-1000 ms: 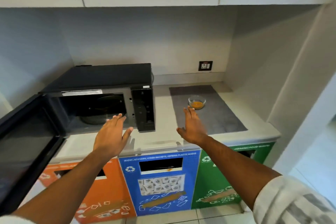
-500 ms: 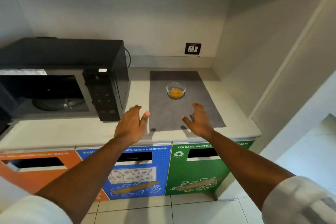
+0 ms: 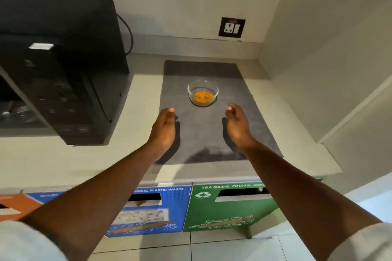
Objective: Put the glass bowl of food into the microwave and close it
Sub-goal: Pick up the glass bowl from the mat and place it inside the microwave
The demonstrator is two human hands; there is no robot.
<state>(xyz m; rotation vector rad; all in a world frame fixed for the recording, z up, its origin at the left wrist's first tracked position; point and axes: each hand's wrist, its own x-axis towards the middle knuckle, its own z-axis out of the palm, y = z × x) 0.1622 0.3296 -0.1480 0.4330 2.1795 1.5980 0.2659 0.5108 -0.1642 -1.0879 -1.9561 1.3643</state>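
A small clear glass bowl (image 3: 202, 93) with orange food in it stands on a grey mat (image 3: 203, 133) on the counter. My left hand (image 3: 164, 127) reaches over the mat just short of the bowl, to its left, edge-on and holding nothing. To the bowl's right, my right hand (image 3: 237, 123) mirrors it, also holding nothing. Neither hand touches the bowl. The black microwave (image 3: 63, 82) sits at the left of the counter; its cavity shows at the left edge and its door is out of view.
A wall socket (image 3: 231, 27) is set behind the mat. The microwave's cable (image 3: 129, 34) loops up the back wall. Side walls close in the counter on the right. Below the counter edge are orange (image 3: 14, 205), blue (image 3: 152, 210) and green (image 3: 229, 205) waste bins.
The view has swung right, from the open microwave to the bowl. Both hands moved forward over the mat and turned edge-on, and now flank the bowl.
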